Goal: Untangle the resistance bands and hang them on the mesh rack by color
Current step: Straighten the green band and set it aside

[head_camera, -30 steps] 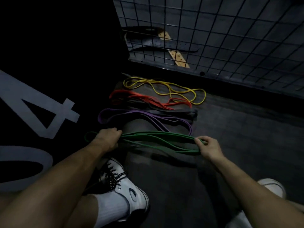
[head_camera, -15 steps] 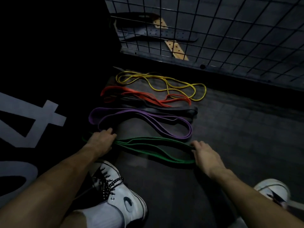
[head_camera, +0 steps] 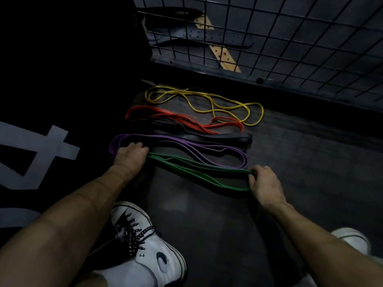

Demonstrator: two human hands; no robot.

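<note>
Resistance bands lie in rows on the dark floor, sorted by color. The green bands (head_camera: 199,170) are nearest to me. My left hand (head_camera: 130,156) is closed over their left end, and my right hand (head_camera: 264,181) pinches their right end. Beyond them lie the purple bands (head_camera: 207,149), a black band (head_camera: 228,137), the orange bands (head_camera: 178,119) and the thin yellow bands (head_camera: 207,100). The mesh rack (head_camera: 290,38) stands at the far side, past the yellow bands.
Behind the mesh lie a dark perforated belt (head_camera: 207,36) and a tan perforated strap (head_camera: 221,52). My white sneaker (head_camera: 145,245) stands close in front, another shoe (head_camera: 352,239) at the right. A black mat with large white numerals (head_camera: 31,146) covers the left.
Both hands have closed on the ends of the green bands again and drawn them straighter, slightly nearer the purple ones. My view has shifted a little to the left.
</note>
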